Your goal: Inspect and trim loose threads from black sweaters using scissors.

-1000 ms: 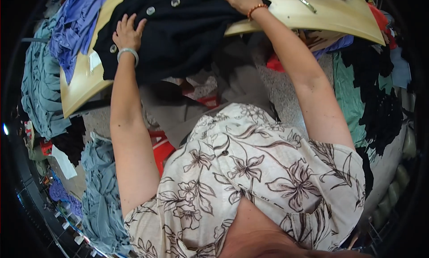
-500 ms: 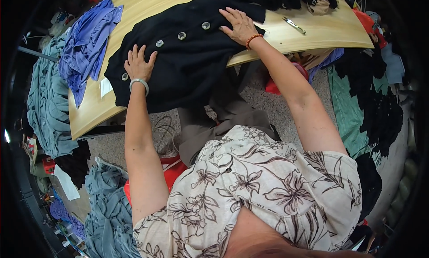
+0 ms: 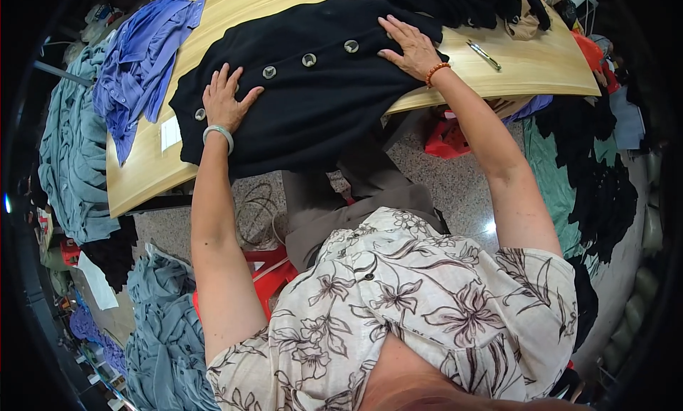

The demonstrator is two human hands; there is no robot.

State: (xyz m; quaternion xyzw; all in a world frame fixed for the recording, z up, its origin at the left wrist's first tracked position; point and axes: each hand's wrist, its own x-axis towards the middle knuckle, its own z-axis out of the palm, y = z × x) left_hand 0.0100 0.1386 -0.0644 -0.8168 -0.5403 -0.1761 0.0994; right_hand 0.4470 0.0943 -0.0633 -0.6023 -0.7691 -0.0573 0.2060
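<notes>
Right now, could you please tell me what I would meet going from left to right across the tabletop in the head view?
Purple-blue garment, left hand, three round buttons on the black garment, right hand, slim metal tool, tan cloth.

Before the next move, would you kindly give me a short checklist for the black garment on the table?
1. Left hand flat on black garment: ok.
2. Right hand flat on it: ok.
3. Small metal tool apart from the garment: ok.
4. Garment wholly on table: not ok, its near side hangs over the edge.
5. Garment's underside smooth: cannot tell, hidden.
</notes>
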